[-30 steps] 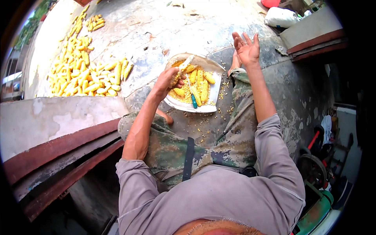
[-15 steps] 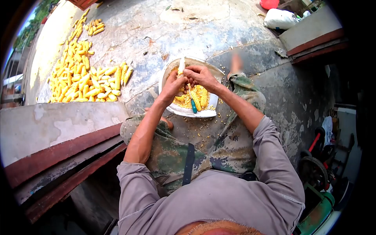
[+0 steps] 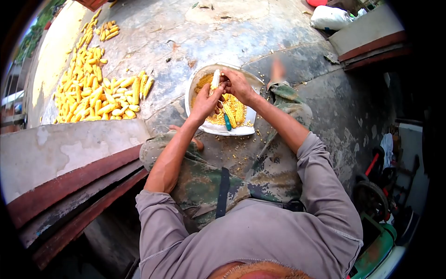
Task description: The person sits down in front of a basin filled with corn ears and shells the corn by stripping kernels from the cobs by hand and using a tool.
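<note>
A partly stripped corn cob [image 3: 216,79] points upward above a white basin [image 3: 188,100], its bare pale end on top. My left hand [image 3: 206,103] is wrapped round the cob's lower part. Beside it, the fingers of my right hand [image 3: 239,87] are curled against the cob's right side; their tips are partly hidden. Inside the basin lie loose yellow kernels [image 3: 217,117] and several ears of corn [image 3: 239,113]. A screwdriver-like tool with a green handle [image 3: 227,122] rests there too, just below my hands.
A large heap of yellow corn ears [image 3: 88,93] lies on the concrete floor at left. A low wall [image 3: 69,144] with a dark red edge runs below it. A white sack [image 3: 330,18] sits at upper right, and a wheel [image 3: 370,200] stands at lower right. Kernels dot the floor near the basin.
My right hand has shifted slightly up along the cob, which my left hand still holds. The whole view has moved a little, so the basin and heap appear slightly farther left.
</note>
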Demonstrator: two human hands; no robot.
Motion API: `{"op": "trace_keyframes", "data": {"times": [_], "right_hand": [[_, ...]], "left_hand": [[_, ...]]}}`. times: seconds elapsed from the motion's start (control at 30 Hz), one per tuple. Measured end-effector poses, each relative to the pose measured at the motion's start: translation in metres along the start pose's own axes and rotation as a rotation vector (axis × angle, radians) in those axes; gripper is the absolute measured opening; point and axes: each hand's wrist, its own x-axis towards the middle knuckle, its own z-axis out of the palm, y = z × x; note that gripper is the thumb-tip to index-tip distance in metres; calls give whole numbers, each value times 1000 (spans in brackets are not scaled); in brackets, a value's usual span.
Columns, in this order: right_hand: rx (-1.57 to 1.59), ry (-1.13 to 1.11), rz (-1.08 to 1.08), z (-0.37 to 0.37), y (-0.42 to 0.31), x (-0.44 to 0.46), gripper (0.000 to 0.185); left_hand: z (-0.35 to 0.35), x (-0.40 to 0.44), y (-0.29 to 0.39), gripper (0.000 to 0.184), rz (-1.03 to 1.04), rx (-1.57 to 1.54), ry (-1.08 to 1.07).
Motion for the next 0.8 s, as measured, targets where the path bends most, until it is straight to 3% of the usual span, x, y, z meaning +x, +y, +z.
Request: {"op": "trace_keyframes", "data": {"times": [0.13,0.2,0.33,0.8], "right_hand": [[-185,-45,-27,-4,4,2,32],[-133,-45,-23,-7,7,4,30],[-49,-78,-56,-8,10,4,29],[-41,-145,-64,-8,18,1,27]], "left_hand": [[-1,0,-1,36,-38,52,-33],[0,-3,4,35,-92,-125,-34],[0,-2,3,29,-82,-174,-53],[-3,2,-5,29,-131,-79,2]]}}
